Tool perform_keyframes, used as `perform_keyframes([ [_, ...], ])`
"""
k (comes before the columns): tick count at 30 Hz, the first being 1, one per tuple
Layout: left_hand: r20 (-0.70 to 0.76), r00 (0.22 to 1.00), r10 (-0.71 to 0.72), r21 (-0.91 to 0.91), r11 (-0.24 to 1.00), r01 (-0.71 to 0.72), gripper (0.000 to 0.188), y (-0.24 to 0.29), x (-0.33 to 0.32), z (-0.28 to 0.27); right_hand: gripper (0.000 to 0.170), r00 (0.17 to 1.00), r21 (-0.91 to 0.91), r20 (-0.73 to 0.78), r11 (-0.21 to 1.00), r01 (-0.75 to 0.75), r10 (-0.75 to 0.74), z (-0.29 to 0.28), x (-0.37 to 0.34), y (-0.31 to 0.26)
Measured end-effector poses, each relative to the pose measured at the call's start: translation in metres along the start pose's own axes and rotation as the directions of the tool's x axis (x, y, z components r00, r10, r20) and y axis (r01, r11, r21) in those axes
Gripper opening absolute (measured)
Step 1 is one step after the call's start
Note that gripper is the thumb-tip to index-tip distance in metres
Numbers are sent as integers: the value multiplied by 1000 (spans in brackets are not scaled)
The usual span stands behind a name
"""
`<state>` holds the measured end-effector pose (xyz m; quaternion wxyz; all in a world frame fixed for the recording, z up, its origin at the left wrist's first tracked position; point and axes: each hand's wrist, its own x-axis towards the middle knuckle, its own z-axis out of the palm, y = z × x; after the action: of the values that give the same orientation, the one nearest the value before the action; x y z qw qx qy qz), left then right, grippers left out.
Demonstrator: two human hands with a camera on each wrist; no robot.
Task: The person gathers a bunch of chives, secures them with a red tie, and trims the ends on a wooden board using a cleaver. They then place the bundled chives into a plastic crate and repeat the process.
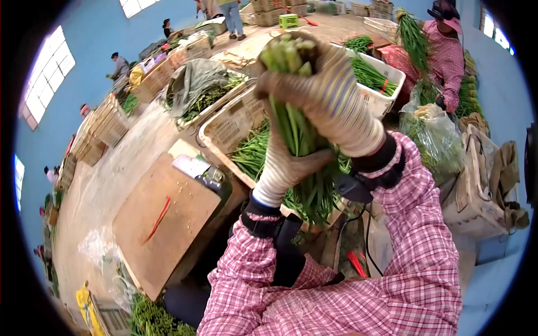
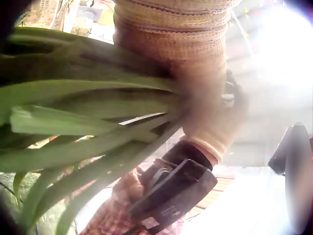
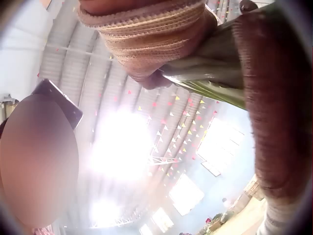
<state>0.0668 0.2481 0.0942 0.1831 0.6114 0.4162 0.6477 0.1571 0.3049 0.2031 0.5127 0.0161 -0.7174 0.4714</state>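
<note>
Both hands wear striped knit gloves and hold one upright bunch of long flat-leaved greens (image 1: 297, 126), cut stem ends toward the head camera. My right hand (image 1: 342, 101) wraps the bunch near its stem ends, fingers stained dark. Lower down, my left hand (image 1: 286, 171) grips the stalks, its thumb across the near side. Below it the leaves hang loose over a white crate (image 1: 216, 134) of similar greens. Broad leaves (image 2: 83, 112) fill much of the left wrist view. In the right wrist view, the bunch (image 3: 215, 73) passes between the gloved fingers.
A wooden board (image 1: 168, 218) with a red strip (image 1: 158, 218) lies to the left, a small device (image 1: 210, 176) at its corner. Another worker (image 1: 443, 61) holds greens at the right. A white bin (image 1: 386, 73) and a cloth-covered crate (image 1: 202, 89) stand beyond.
</note>
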Motion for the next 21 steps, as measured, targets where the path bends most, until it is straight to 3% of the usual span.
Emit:
perform_keyframes([
  [1, 27, 996, -90, -101, 991, 92, 121, -3, -5, -2, 24, 989, -321, 1, 937, 140, -148, -3, 4, -1],
  [2, 89, 981, -175, -153, 970, 187, 120, 5, -5, -4, 21, 926, -525, 130, 767, 368, -355, -10, 12, 5],
  [3, 155, 957, -247, -197, 941, 275, 120, 14, -8, -7, 19, 805, -655, 303, 502, 564, -509, -11, 18, 6],
  [4, 86, 970, -228, -226, 944, 242, 99, 16, -14, -3, 14, 842, -683, 284, 519, 513, -459, -11, 20, 4],
  [5, 88, 970, -229, -220, 945, 243, 99, 21, -20, -5, 14, 842, -682, 279, 521, 512, -463, -8, 25, 8],
  [7, 120, 922, -368, -345, 855, 386, 69, 32, -31, -8, 12, 937, -516, 208, 783, 348, -280, -3, 36, 21],
  [9, 77, 826, -558, -472, 709, 523, 46, 27, -53, -22, 15, 910, -485, 187, 770, 414, -371, 10, 45, 23],
  [11, 6, 853, -522, -485, 744, 459, 43, 57, -59, -27, 24, 899, -506, 80, 759, 410, -431, 28, 51, 24],
  [12, -48, 845, -533, -467, 760, 453, 43, 52, -67, -38, 21, 981, -210, -138, 972, 109, -140, 38, 52, 12],
  [13, -117, 834, -540, -447, 778, 442, 43, 47, -76, -48, 22, 949, 177, -235, 970, -169, 208, 49, 53, -1],
  [15, -48, 804, -593, -601, 660, 451, 47, 50, -86, -54, 31, 898, 281, -283, 924, -259, 337, 53, 56, 12],
  [17, 64, 754, -654, -632, 558, 538, 52, 55, -96, -56, 33, 888, 353, -308, 908, -227, 342, 51, 55, 41],
  [19, -20, 700, -714, -520, 606, 603, 45, 79, -91, -26, 34, 838, 328, -303, 876, -354, 453, 37, 43, 64],
  [20, 23, 679, -733, -462, 595, 658, 46, 70, -88, -25, 32, 802, 327, -328, 856, -400, 500, 30, 33, 68],
  [21, 100, 604, -791, -432, 513, 742, 47, 68, -84, -25, 31, 763, 326, -350, 834, -445, 544, 22, 24, 72],
])
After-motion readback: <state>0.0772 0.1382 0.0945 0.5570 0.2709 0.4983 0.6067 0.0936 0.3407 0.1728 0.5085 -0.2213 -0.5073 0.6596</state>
